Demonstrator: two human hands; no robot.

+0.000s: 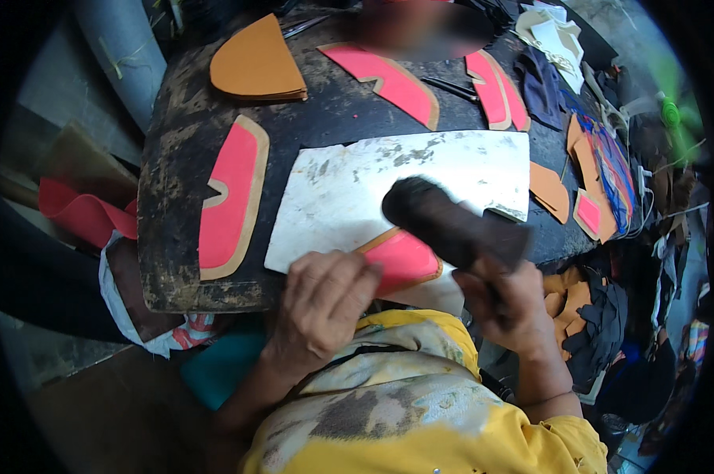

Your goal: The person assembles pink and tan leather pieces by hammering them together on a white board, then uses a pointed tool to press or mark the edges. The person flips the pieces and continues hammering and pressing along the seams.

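The dark brush-like tool (pixel 452 225) is smeared by motion blur, so its bristle end and exact shape are hard to make out, and its handle disappears inside the right hand (pixel 508 304). The near end of the pink piece with a tan border (pixel 400 261) is hidden under the left hand (pixel 321 304), and its right side passes beneath the tool. The right hand is clenched around the tool's handle, holding the tool slanted up and to the left over the white plate (pixel 404 182). The left hand lies flat with its fingers (pixel 349 272) pressed down on the pink piece, not curled around it. That piece rests at the near edge of the white plate, directly under the left fingertips and just beside the right hand's tool. The plate sits on a dark, stained worktable (pixel 175 166), where further pink-and-tan pieces (pixel 230 197) and an orange stack (pixel 256 63) lie well apart from both hands.
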